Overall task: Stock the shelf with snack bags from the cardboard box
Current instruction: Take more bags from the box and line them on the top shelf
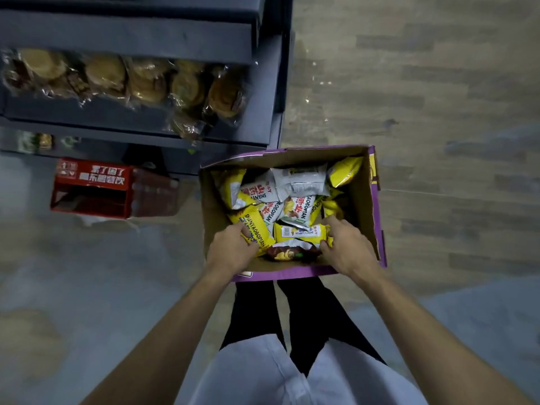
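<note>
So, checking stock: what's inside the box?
Loosely piled yellow and white snack bags; left hand and right hand each grip one. The box floor and any lower bags are covered.

Shelf [125, 36] cut off by top and left edges; wrapped baked goods [117, 80], upper left, blurred, kind unclear; deeper snack bags [295, 185] in cardboard box [363, 217] buried under top layer; left hand [232, 248] fingertips partly hidden behind gripped yellow bag [257, 226].

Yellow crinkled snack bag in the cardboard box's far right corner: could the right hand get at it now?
Probably yes: the cardboard box stands open, nothing covers the yellow crinkled snack bag, but the right hand grips a nearer yellow labelled bag and must release first.
</note>
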The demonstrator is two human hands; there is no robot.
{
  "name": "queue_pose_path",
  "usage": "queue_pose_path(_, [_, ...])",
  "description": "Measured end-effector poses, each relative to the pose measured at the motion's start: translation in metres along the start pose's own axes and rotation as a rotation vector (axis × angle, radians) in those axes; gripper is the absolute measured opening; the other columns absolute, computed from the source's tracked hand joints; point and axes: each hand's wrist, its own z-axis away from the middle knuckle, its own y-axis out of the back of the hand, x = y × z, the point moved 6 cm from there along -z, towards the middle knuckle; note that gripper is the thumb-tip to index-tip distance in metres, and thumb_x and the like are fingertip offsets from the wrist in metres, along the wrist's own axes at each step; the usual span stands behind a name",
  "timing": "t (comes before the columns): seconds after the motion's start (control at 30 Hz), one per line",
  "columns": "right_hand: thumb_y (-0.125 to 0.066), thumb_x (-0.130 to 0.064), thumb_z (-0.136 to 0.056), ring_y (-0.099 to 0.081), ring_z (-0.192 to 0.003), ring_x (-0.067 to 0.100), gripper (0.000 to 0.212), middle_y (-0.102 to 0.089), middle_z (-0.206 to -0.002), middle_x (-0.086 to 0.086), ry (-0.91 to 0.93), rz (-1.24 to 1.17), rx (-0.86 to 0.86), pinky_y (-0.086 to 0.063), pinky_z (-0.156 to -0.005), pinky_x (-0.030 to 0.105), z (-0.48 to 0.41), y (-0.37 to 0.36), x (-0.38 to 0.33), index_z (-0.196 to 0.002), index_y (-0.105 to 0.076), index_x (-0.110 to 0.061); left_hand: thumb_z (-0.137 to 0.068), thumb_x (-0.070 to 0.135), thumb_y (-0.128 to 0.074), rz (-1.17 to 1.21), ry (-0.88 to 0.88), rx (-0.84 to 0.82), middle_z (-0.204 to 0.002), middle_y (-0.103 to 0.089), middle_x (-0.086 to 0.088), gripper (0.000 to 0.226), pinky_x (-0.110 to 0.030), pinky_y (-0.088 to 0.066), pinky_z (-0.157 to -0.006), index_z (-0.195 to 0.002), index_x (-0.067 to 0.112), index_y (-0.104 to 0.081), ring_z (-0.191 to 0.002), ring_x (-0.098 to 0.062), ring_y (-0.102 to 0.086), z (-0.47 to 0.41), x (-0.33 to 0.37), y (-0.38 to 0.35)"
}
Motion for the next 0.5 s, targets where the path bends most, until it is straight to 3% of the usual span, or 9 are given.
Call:
queue_pose_path(0.13, [-0.06,-0.028,-0.093,-0.057,-0.108,0.032,0.047,-0.051,-0.125,0.006,0.007,0.025,-0.077,-0.049,-0.081,0.042,-0.028,-0.03,0.006,-0.135,-0.04,-0.028,-0.078,0.027,-0.069,0.014,0.058,-0.066,-0.081,-0.063,-0.003,0.024,-0.033,-0.048,-0.071,-0.095,0.025,-0.053,-0.085,-0.027,-0.06,-0.024,-0.003,-0.042])
queue_pose_path(0.23, [-0.059,-0.026,-0.094,-0.054,-0.113,0.033,0.053,-0.049,-0.132,0.008,-0.012,-0.013,-0.096,-0.048,-0.083,0.043,-0.045,-0.05,0.01,-0.141,-0.035,-0.03,-0.081,0.032,-0.069,-0.076,0.036,-0.112,-0.1,-0.061,-0.008,0.037,-0.035,-0.048,-0.073,-0.113,0.026,-0.051,-0.096,-0.029,-0.058,-0.041,0.001,-0.069])
queue_pose_path(0.5, [-0.061,-0.026,-0.091,-0.052,-0.116,0.033,0.055,-0.048,-0.129,0.011,-0.163,-0.215,0.096,-0.047,-0.085,0.04,-0.088,-0.083,0.003,-0.14,-0.036,-0.021,-0.081,0.032,-0.071,-0.039,0.24,-0.026,-0.13,-0.043,-0.014,0.065,-0.041,-0.046,-0.093,-0.136,0.02,-0.039,-0.118,-0.035,-0.049,-0.079,-0.026,-0.101])
